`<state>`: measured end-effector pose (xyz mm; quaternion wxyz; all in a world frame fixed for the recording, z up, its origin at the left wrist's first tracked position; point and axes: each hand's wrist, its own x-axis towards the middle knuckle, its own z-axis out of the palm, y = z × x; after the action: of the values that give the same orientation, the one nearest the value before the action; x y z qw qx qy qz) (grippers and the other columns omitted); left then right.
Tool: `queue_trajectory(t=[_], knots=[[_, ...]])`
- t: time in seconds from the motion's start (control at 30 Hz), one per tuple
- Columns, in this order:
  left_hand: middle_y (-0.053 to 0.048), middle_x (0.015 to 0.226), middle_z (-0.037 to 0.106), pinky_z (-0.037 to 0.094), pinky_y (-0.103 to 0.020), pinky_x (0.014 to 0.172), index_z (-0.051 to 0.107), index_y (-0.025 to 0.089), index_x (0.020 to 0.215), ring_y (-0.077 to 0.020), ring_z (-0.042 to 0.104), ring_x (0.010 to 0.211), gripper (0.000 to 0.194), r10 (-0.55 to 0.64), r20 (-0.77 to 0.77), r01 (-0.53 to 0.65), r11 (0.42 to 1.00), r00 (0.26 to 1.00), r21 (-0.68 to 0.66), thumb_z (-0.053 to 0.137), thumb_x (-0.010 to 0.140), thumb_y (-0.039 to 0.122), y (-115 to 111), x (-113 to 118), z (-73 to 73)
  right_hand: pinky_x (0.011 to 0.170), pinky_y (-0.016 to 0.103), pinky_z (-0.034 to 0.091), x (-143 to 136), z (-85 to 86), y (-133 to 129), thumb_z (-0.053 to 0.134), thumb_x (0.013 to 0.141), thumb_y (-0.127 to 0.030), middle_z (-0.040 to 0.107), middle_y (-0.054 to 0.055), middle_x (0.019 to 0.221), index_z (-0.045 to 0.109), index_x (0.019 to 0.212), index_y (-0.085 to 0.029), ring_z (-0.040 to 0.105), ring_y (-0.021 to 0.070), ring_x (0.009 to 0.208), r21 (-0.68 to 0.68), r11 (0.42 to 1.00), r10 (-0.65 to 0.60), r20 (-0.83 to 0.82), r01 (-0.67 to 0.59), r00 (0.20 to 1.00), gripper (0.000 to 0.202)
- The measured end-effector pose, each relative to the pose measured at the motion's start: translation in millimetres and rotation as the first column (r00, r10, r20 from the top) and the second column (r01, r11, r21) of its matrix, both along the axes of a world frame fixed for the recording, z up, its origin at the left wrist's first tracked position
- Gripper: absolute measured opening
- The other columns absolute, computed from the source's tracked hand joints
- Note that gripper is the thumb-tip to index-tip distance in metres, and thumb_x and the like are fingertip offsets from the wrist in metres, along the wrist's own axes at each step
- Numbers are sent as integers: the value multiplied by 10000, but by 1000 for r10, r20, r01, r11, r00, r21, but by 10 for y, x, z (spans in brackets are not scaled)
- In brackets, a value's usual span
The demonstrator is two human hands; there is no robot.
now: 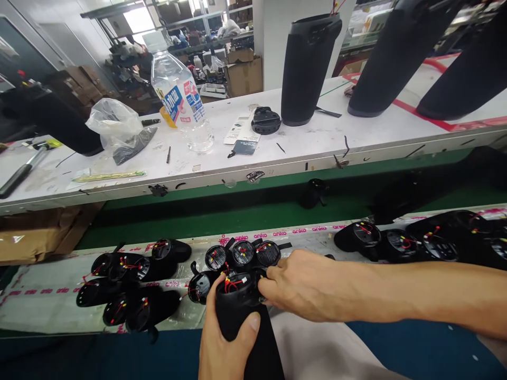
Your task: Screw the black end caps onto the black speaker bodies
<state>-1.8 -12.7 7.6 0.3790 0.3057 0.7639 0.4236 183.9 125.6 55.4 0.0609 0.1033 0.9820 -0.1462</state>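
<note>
A black cylindrical speaker housing (253,338) leans toward me with its open end up. Red wires and a small white connector (244,280) show inside that end. My left hand (227,338) wraps around the housing just below the rim, thumb on the near side. At the rim's right side, my right hand (291,282) is closed, its fingertips pressed against the edge. What those fingers pinch is hidden. Right behind the rim stand several similar housings (243,253) with their wired ends up.
More housings stand on the lower surface to the left (127,290) and right (400,243). Above is a white shelf (214,171) bearing a water bottle (178,95), a plastic bag (114,124), a black round part (265,120) and taller black cylinders (309,74).
</note>
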Motion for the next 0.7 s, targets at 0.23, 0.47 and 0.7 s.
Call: queue_trajectory(t=[0.23, 0.47, 0.7], knots=[[-146, 1344, 802, 526, -581, 1134, 619, 210, 1507, -443, 709, 1327, 833, -4, -66, 2, 999, 998, -32, 783, 751, 519, 25, 52, 22, 525, 362, 177, 37, -121, -18, 561, 1004, -46, 606, 5, 782, 597, 1036, -180, 356, 163, 550, 77, 997, 23, -50, -19, 998, 142], [-140, 1452, 756, 466, -564, 1242, 627, 247, 1524, -448, 643, 1430, 926, -20, 112, 12, 997, 994, 77, 872, 706, 606, 8, -82, -174, 547, 356, 189, 25, -281, -21, 474, 1186, -294, 637, 12, 761, 605, 989, -194, 461, 172, 589, 19, 998, -60, -149, 64, 987, 257], [-127, 1387, 794, 515, -543, 1193, 534, 269, 1593, -437, 704, 1355, 1020, -26, 525, -28, 995, 851, 95, 857, 711, 667, 31, -120, -289, 673, 326, 381, 6, -264, 63, 543, 1176, -368, 760, 11, 892, 668, 1187, -198, 658, 181, 726, -314, 937, -219, -193, 151, 956, 211]])
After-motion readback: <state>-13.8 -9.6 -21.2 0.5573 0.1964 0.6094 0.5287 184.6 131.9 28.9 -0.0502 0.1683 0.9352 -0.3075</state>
